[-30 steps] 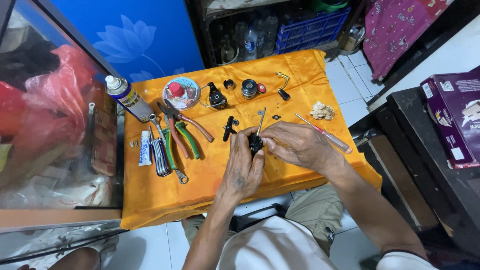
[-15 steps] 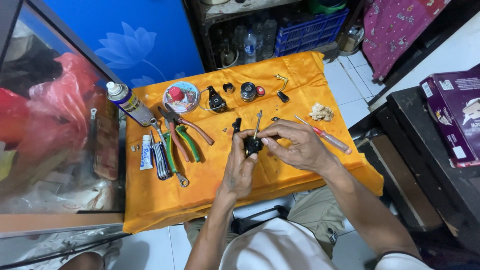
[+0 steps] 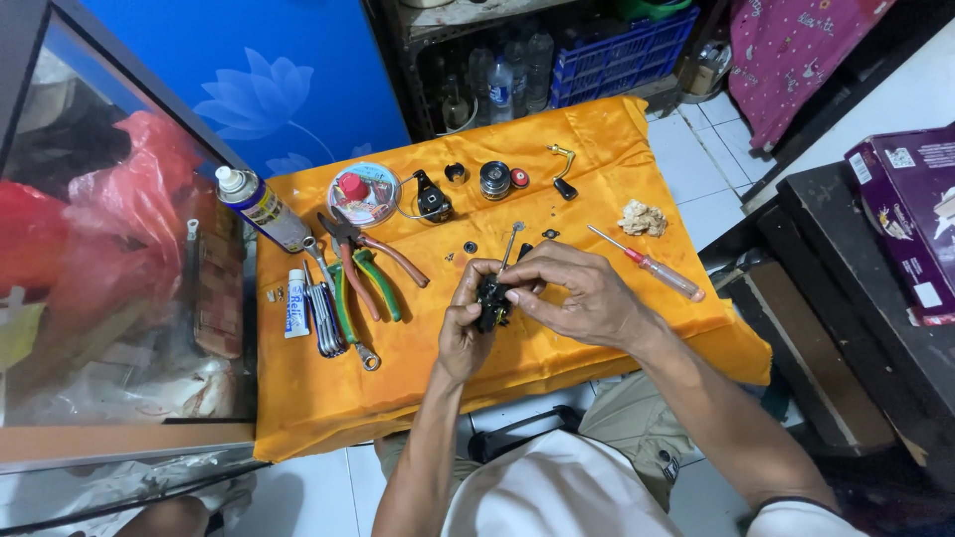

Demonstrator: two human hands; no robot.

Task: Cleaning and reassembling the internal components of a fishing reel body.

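Tabletop (image 3: pixel 328 398), draped in orange cloth, serves as the landmark; entries run from large to small.

Glass cabinet (image 3: pixel 109 298) stands at the tabletop's left edge with red plastic bags inside. Blue crate (image 3: pixel 617 50) sits on a shelf behind the tabletop, with clear bottles beside it. Purple box (image 3: pixel 910 214) lies on a dark stand to the tabletop's right.

Right hand (image 3: pixel 582 293) rests over the tabletop's middle, fingers pinched narrowly on the top of the black reel body (image 3: pixel 490 303). Left hand (image 3: pixel 466 333) is closed around the same reel body from below. Compared with a second ago, both hands and the part sit at the same spot; the grip is unchanged, so fine work on it continues.

Spray can (image 3: pixel 254 204) lies at the tabletop's back left. Pliers (image 3: pixel 368 264) lie left of centre. Screwdriver (image 3: pixel 647 264) lies right of centre. Round tin (image 3: pixel 363 194) at the back holds a red cap. Spool (image 3: pixel 494 179) sits at back centre.
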